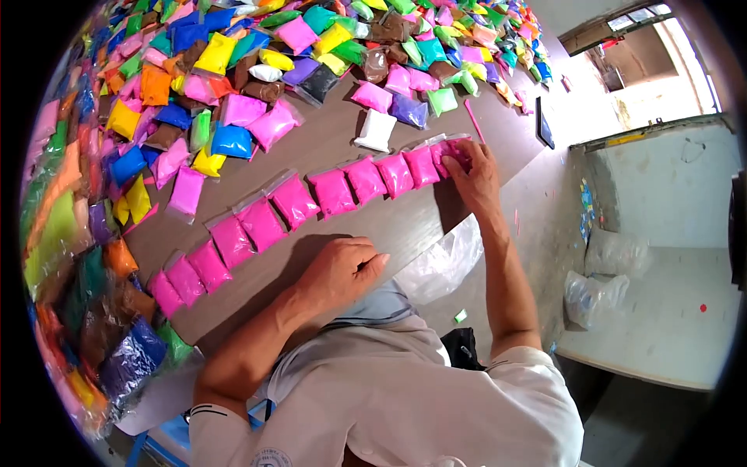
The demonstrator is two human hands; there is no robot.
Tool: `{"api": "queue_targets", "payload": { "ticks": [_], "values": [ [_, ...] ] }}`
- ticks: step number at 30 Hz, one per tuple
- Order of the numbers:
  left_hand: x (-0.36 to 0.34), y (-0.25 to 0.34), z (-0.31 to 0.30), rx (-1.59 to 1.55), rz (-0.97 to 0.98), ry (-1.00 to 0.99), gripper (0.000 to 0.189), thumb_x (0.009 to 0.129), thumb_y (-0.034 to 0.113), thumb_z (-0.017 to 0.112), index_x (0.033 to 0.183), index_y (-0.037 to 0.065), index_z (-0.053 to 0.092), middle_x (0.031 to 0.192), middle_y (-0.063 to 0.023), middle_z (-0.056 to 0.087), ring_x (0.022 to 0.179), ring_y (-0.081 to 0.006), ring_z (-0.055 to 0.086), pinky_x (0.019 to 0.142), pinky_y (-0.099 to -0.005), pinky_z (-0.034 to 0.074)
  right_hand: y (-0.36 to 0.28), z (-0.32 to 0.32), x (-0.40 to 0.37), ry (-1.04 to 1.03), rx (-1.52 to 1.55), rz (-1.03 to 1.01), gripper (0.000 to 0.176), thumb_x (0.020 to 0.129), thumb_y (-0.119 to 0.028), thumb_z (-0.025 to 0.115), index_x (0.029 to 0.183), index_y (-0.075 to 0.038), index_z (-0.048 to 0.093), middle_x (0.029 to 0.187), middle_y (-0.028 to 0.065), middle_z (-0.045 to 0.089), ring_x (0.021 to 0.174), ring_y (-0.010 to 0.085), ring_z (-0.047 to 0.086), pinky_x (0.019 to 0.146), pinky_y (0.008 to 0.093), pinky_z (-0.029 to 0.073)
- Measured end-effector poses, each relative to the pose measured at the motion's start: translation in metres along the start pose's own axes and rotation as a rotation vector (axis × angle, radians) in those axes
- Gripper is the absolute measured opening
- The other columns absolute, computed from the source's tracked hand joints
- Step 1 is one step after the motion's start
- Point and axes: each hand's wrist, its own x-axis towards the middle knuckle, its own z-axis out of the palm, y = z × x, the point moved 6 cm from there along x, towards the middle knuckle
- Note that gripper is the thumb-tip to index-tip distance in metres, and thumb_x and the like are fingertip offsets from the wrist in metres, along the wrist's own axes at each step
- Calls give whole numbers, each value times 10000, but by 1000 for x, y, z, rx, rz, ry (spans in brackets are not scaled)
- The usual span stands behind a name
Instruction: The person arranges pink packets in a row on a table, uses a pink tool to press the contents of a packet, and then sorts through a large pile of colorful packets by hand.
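Note:
A long curved row of small clear packets filled with bright pink material, perhaps modelling clay, lies on the brown table [405,226]. At the row's right end my right hand [476,179] has its fingers bent down onto a pink packet [444,156] and grips it, partly hiding it. Closer to my body, my left hand [338,268] hovers near the table edge with its fingers curled in, and no object shows in it. Nearest to it in the row are pink packets such as this pink packet [292,202]. A white packet [377,130] lies beyond the row.
A big heap of multicoloured packets [233,109] covers the table's far and left sides. A dark phone [545,124] lies at the right edge, near a pink strip [475,121]. Clear plastic bags [595,300] stand on the right; another plastic sheet [443,261] hangs by my lap.

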Motion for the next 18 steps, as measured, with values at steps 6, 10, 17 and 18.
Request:
{"api": "queue_targets", "payload": {
  "ticks": [6,10,17,18],
  "values": [
    [-1,-3,0,22,13,18,275,923,138,607,726,-36,526,680,-168,514,629,-348,507,589,-425,415,-35,-7,-4,34,73,-75,215,817,-171,761,984,-54,693,887,134,648,788,274,637,709,381,513],
    [-1,-4,1,-2,14,10,279,920,144,604,720,-33,527,685,-167,519,648,-349,528,601,-430,420,-69,20,-13,-196,227,-14,203,818,-146,758,972,-40,679,863,134,635,742,263,637,657,361,513],
    [-1,0,-2,-5,-3,-15,312,929,151,590,696,-35,497,670,-163,484,637,-350,500,616,-429,414,-68,32,-17,-182,129,-62,140,820,-89,722,929,-26,661,831,128,601,738,283,610,681,382,490],
    [-1,1,-2,2,-4,-21,315,930,152,589,695,-35,495,668,-164,479,636,-351,497,616,-429,413,-67,32,-16,-211,139,-29,133,820,-88,721,923,-26,664,833,128,605,742,281,613,684,380,492]
  ]
}}
